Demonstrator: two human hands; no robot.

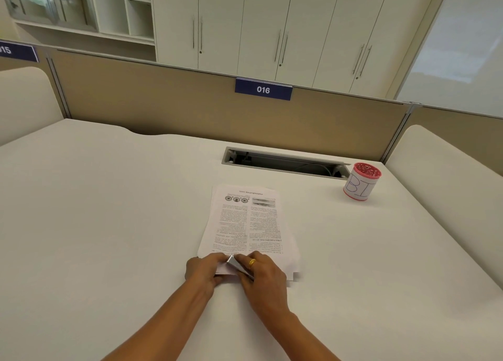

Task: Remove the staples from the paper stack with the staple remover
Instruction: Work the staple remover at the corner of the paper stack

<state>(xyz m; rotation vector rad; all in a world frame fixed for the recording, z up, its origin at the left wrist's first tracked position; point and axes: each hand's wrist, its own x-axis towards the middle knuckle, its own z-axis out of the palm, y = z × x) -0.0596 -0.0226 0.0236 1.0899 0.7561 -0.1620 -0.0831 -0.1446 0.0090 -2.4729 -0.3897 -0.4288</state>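
Note:
A stack of printed paper [245,221] lies on the white desk [109,211], its text upside down to me. My left hand [202,269] pinches the stack's near corner, lifting it slightly. My right hand [262,276], with a gold ring, grips a flat silver staple remover [236,264] whose tip lies at that corner between my two hands. No staple can be made out under the fingers.
A red-rimmed pen cup [360,182] wrapped in paper marked "BI" stands at the back right. An open cable slot [283,163] sits behind the papers. A tan partition [163,104] with the label 016 bounds the desk's far edge.

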